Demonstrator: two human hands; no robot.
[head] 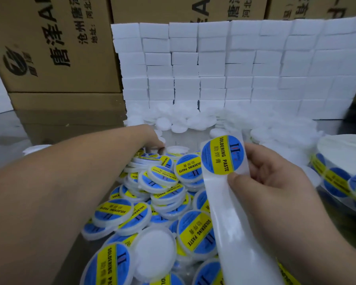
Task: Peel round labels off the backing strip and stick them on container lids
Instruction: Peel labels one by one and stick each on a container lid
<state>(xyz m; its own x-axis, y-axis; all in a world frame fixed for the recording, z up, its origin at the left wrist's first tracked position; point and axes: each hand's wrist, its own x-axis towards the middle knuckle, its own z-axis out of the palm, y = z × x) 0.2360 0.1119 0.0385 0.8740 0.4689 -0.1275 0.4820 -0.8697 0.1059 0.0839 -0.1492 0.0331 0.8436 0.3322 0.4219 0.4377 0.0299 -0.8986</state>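
My right hand (275,182) holds the white backing strip (230,223), thumb pressed just below a round blue-and-yellow "Soldering Paste" label (222,154) at the strip's top end. My left hand (152,137) reaches forward over the pile, fingers curled around a plain white lid (159,150) at the far edge of the heap. Several labelled lids (162,194) lie piled between my arms. One unlabelled white lid (154,251) rests near the front. More plain white lids (185,122) lie heaped farther back.
A wall of stacked white boxes (234,68) stands behind the lids. Brown cardboard cartons (56,48) rise at the left and back. A roll of labels (341,171) sits at the right. The surface is reflective metal (8,136).
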